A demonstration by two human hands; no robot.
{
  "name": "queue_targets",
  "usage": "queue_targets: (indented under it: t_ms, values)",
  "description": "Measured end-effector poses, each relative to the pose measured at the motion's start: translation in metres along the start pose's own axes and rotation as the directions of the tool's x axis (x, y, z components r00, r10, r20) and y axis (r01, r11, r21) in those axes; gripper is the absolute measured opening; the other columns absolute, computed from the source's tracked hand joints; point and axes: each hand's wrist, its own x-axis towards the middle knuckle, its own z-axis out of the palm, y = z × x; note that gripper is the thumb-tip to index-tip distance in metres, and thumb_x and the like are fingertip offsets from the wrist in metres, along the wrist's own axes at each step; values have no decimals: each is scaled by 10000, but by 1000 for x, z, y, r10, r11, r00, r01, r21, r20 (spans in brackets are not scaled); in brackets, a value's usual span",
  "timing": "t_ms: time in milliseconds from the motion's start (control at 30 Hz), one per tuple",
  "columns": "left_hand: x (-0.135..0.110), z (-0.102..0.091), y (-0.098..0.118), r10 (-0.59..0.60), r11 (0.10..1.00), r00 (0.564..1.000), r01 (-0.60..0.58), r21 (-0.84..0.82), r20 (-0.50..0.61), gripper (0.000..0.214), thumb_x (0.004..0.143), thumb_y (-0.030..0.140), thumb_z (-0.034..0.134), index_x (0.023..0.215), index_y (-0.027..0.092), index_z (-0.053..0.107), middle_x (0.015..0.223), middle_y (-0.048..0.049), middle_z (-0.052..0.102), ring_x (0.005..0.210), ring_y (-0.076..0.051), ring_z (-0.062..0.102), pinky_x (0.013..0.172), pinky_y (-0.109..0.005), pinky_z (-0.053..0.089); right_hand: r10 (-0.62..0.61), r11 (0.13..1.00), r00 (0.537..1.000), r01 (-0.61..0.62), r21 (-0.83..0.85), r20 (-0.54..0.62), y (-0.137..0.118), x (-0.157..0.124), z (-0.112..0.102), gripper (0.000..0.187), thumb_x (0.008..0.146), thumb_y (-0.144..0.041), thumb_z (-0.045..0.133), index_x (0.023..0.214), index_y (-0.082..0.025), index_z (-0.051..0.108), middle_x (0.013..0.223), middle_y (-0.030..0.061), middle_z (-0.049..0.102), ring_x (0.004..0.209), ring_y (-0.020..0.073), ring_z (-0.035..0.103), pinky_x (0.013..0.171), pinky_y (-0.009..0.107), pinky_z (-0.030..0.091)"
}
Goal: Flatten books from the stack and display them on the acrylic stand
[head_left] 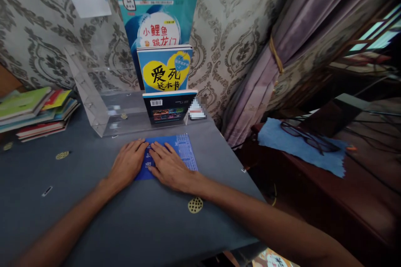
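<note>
A blue book (183,153) lies flat on the grey table (103,217), just in front of a clear acrylic book stand (94,104). My left hand (127,164) rests flat on the book's left edge with fingers stretched out. My right hand (169,169) lies flat across the middle of the cover, fingers spread. The stand holds several books in stepped rows: a dark one (167,108) in front, a blue one with a yellow heart (164,69) behind it, and a teal one (158,21) higher up.
A pile of books (34,110) lies at the table's left. Small round stickers (195,205) dot the tabletop. To the right stands a dark wooden desk (360,192) with a blue cloth (300,146), glasses and cables. A curtain (275,58) hangs beside the patterned wall.
</note>
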Motion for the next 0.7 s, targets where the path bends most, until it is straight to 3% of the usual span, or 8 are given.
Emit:
queue_targets:
  t_ms: [167, 400, 567, 700]
  values:
    - [0, -2, 3, -6, 1000, 1000, 6, 18, 26, 458, 968, 142, 324, 1325, 136, 611, 1433, -167, 583, 1295, -300, 564, 1071, -498, 445, 131, 990, 991, -130, -53, 11, 13, -8, -4, 705, 1001, -492, 482, 1471, 32, 422, 1563, 272, 382, 1500, 354, 298, 1241, 538, 229]
    - [0, -1, 3, -27, 999, 999, 27, 17, 19, 471, 981, 157, 297, 1338, 150, 604, 1442, -164, 577, 1300, -309, 562, 1072, -523, 428, 244, 962, 966, -252, -108, -84, 54, -39, -15, 621, 1019, -478, 419, 1465, -48, 465, 1546, 246, 427, 1476, 336, 361, 1207, 574, 279]
    - [2, -8, 6, 6, 998, 998, -9, 58, 56, 463, 962, 125, 326, 1326, 122, 613, 1407, -188, 593, 1265, -345, 568, 1081, -567, 381, 194, 981, 972, -190, 47, -129, 82, -49, -22, 483, 1053, -349, 304, 1447, -136, 485, 1472, 163, 554, 1414, 264, 466, 1191, 547, 313]
    - [18, -8, 18, 117, 992, 993, -115, -51, 34, 421, 996, 201, 364, 1335, 184, 614, 1348, -161, 608, 1230, -322, 549, 1047, -531, 408, 206, 958, 966, -168, 232, -153, 99, -48, -28, 509, 1062, -378, 244, 1473, -157, 447, 1393, 124, 628, 1331, 227, 552, 1158, 471, 387]
